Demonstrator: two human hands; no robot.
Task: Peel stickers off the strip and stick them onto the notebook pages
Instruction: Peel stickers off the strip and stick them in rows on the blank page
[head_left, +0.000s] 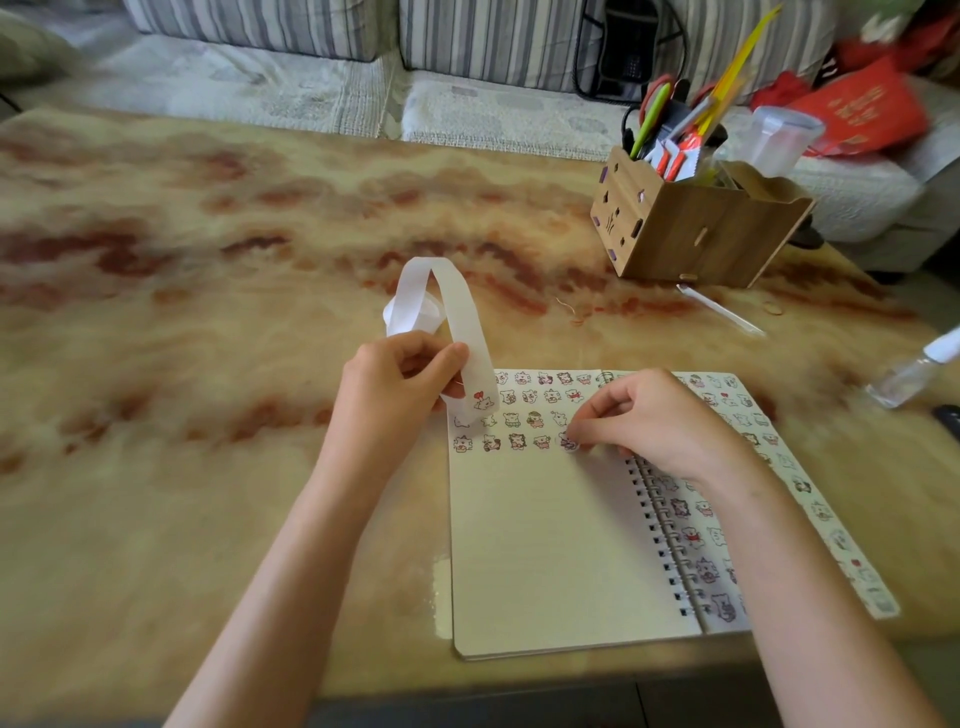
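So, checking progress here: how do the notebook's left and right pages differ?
The left page has stickers only in rows along its top, the rest bare; the right page carries them all the way down. The right forearm crosses the right page, not the left. Both hold small cartoon-animal stickers.

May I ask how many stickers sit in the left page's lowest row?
5: four stickers run rightward from the left page's edge, and the fifth sticker is at the right hand's fingertips; that hand may hide more.

My open cream spiral notebook (540, 545) lies flat, tiny animal stickers (517, 441) in rows up top. My long white paper strip (460, 304) loops upward.
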